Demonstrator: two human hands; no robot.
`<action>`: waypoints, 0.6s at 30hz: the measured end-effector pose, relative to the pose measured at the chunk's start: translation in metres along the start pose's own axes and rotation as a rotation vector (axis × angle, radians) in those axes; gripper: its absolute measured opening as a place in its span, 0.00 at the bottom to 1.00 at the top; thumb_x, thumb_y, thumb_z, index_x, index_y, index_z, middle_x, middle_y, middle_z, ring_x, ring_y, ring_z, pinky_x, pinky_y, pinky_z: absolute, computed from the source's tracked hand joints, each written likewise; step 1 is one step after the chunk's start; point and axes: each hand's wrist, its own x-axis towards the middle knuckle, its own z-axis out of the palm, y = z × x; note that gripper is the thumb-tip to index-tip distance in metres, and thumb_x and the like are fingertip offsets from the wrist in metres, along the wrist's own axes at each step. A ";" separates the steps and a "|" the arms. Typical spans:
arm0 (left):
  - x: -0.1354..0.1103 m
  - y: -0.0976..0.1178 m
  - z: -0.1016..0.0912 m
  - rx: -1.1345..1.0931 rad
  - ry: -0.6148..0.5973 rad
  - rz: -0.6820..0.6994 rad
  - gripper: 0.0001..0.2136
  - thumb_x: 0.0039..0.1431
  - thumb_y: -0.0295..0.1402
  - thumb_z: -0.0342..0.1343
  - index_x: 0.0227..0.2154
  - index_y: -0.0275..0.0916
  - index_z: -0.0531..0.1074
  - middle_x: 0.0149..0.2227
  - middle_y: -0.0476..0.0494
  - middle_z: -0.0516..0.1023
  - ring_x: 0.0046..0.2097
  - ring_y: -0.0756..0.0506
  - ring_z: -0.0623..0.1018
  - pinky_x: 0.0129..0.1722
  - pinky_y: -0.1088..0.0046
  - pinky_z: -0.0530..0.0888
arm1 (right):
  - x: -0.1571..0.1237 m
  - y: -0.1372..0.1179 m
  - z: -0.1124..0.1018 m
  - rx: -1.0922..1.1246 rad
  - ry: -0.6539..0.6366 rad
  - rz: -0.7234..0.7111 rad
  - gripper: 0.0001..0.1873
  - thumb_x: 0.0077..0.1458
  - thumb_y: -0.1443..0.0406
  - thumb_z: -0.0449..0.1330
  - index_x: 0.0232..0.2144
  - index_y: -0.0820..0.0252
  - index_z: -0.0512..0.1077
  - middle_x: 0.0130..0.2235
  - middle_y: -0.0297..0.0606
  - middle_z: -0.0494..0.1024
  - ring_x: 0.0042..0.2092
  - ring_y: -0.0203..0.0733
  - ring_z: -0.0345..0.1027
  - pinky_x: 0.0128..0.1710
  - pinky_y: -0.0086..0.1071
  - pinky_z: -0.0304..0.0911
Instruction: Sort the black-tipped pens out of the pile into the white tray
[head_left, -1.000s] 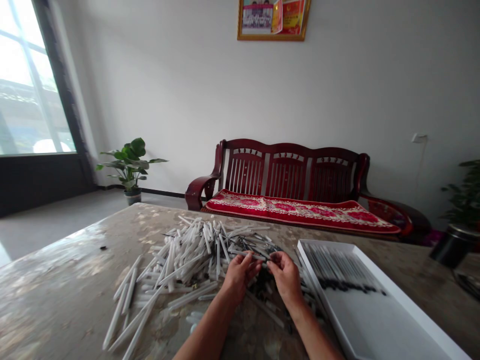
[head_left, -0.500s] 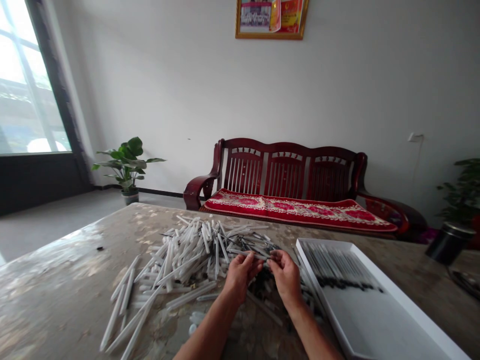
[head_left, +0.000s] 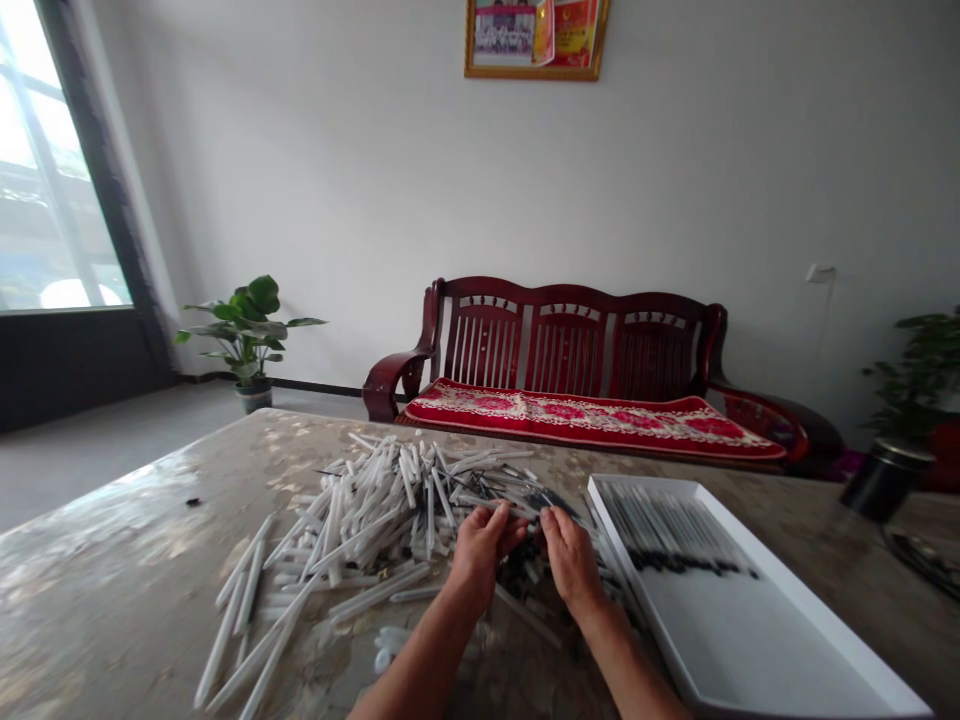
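Over the right side of a heaped pile of whitish, pen-like plastic tubes (head_left: 367, 510), both hands are close together with fingers pinched. My left hand (head_left: 482, 545) is closed, thumb and forefinger gripping one end of a slim pen-like tube that spans towards the other hand. My right hand (head_left: 568, 550) is closed at the tube's other end. The fingers hide most of it. Dark small parts (head_left: 517, 570) lie beneath and between the hands. To the right sits a shallow white tray (head_left: 810, 620) with a row of clear tubes with black ends (head_left: 667, 530) in its far part.
The patterned table (head_left: 112, 600) carries everything. Short white caps or pieces (head_left: 390, 645) lie near my left forearm. A dark canister (head_left: 887, 480) stands at the right. Beyond the table are a red wooden bench (head_left: 566, 340) and a potted plant (head_left: 251, 330).
My right hand's fingers have straightened and shifted slightly against the tube. My left hand has stayed almost in place. The whole view has moved a little.
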 end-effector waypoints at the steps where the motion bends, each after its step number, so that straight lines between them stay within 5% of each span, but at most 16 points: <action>1: 0.000 0.001 0.000 -0.003 0.008 -0.002 0.05 0.53 0.27 0.65 0.29 0.34 0.73 0.26 0.44 0.81 0.28 0.50 0.81 0.30 0.78 0.79 | 0.000 0.000 -0.001 0.028 -0.012 -0.008 0.23 0.62 0.50 0.43 0.26 0.55 0.67 0.23 0.32 0.71 0.26 0.40 0.65 0.27 0.30 0.57; 18: -0.003 -0.003 0.002 0.012 -0.044 0.000 0.08 0.49 0.30 0.68 0.29 0.34 0.74 0.26 0.45 0.81 0.28 0.49 0.81 0.30 0.77 0.79 | -0.002 -0.001 -0.006 0.022 -0.025 -0.025 0.25 0.60 0.47 0.47 0.22 0.55 0.68 0.20 0.32 0.70 0.24 0.40 0.63 0.26 0.30 0.54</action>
